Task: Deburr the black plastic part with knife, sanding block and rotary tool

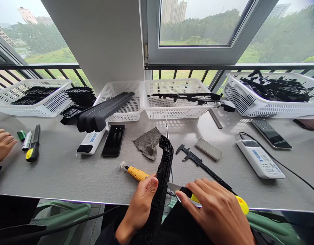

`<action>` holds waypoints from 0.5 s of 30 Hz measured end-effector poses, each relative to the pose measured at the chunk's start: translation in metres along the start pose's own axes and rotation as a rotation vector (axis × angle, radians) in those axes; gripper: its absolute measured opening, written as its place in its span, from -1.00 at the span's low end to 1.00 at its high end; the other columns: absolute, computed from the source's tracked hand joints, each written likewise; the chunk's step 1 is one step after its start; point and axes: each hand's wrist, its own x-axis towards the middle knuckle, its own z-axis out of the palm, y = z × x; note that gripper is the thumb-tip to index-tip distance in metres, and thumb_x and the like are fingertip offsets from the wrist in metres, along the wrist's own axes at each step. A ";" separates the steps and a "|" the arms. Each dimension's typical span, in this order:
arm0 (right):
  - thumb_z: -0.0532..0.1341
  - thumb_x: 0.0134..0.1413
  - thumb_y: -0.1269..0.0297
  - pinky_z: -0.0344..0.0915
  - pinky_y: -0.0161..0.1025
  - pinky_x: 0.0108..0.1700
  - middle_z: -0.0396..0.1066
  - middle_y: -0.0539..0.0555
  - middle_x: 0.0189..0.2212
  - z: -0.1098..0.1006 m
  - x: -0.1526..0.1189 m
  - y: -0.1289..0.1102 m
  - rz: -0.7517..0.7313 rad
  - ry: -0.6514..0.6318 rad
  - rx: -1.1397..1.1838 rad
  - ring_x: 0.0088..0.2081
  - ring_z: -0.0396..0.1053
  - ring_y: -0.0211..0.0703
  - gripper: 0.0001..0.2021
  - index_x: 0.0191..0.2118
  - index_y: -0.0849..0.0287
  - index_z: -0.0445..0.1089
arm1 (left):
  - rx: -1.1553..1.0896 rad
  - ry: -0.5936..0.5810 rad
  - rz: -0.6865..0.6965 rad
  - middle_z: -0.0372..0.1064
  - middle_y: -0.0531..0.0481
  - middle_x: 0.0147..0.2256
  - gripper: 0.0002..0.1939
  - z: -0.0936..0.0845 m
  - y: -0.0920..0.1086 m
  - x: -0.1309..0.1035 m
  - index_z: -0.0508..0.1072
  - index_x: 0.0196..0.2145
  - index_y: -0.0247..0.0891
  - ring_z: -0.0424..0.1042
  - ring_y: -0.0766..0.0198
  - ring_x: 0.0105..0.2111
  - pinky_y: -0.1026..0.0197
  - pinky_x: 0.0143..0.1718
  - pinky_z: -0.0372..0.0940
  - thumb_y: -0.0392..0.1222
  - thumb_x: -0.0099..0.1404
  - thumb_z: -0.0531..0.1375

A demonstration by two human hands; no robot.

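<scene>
My left hand (140,204) is closed round a long black plastic part (165,166), thumb on its near side, with the part's curved end pointing up and away. In my right hand (215,207) is a yellow and black utility knife (186,191); its blade points left, at the edge of the black part. Whether the blade touches the part I cannot tell. A yellow rotary tool (137,173) lies just beyond my left hand. Beyond the knife is a black caliper (198,161), and a grey cloth (148,143) lies behind the part.
White baskets (169,113) with black parts line the back. Curved black parts (95,114) overhang one. Phones (113,140), white devices (260,160), a metal block (208,148) and a second knife (33,146) lie about. Another person's hand (2,145) is at far left.
</scene>
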 end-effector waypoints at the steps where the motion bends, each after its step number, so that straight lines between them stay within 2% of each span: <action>1: -0.05 0.68 -0.07 0.05 -0.12 -0.28 0.39 -0.02 -0.54 -0.001 0.000 0.001 -0.003 0.006 0.003 -0.48 0.36 -0.06 -0.40 -0.44 0.03 0.39 | -0.010 0.002 0.002 0.17 0.11 -0.40 -0.32 0.000 -0.001 0.000 0.39 -0.32 -0.21 0.08 0.29 -0.39 0.21 -0.37 0.10 0.55 0.36 0.21; 6: -0.04 0.67 -0.09 0.12 -0.16 -0.31 0.45 -0.03 -0.51 -0.004 -0.001 0.007 0.048 -0.007 0.054 -0.48 0.45 -0.12 -0.40 -0.37 0.06 0.47 | -0.040 -0.007 0.033 0.21 0.09 -0.39 -0.35 0.000 -0.005 0.000 0.43 -0.32 -0.20 0.10 0.26 -0.38 0.21 -0.33 0.16 0.52 0.39 0.21; 10: -0.10 0.70 -0.07 0.11 -0.17 -0.43 0.42 -0.10 -0.61 -0.003 0.001 0.010 0.047 -0.105 0.151 -0.61 0.43 -0.25 -0.32 -0.50 0.03 0.38 | -0.011 0.014 0.017 0.21 0.08 -0.39 -0.35 -0.001 -0.006 0.000 0.44 -0.32 -0.19 0.11 0.25 -0.37 0.20 -0.34 0.16 0.53 0.39 0.20; 12: -0.13 0.71 -0.05 0.08 -0.15 -0.46 0.39 -0.12 -0.65 -0.003 0.003 0.011 0.027 -0.137 0.158 -0.65 0.40 -0.28 -0.28 -0.55 0.02 0.35 | 0.005 0.039 0.004 0.20 0.09 -0.39 -0.34 -0.001 -0.006 -0.001 0.43 -0.31 -0.18 0.11 0.24 -0.37 0.20 -0.33 0.17 0.55 0.37 0.20; 15: -0.16 0.73 -0.02 0.05 -0.13 -0.47 0.36 -0.13 -0.69 -0.002 0.006 0.012 -0.003 -0.155 0.149 -0.69 0.36 -0.29 -0.25 -0.58 0.03 0.34 | 0.008 0.015 -0.008 0.18 0.11 -0.40 -0.36 -0.002 -0.007 -0.001 0.38 -0.32 -0.18 0.09 0.27 -0.38 0.22 -0.35 0.16 0.52 0.40 0.20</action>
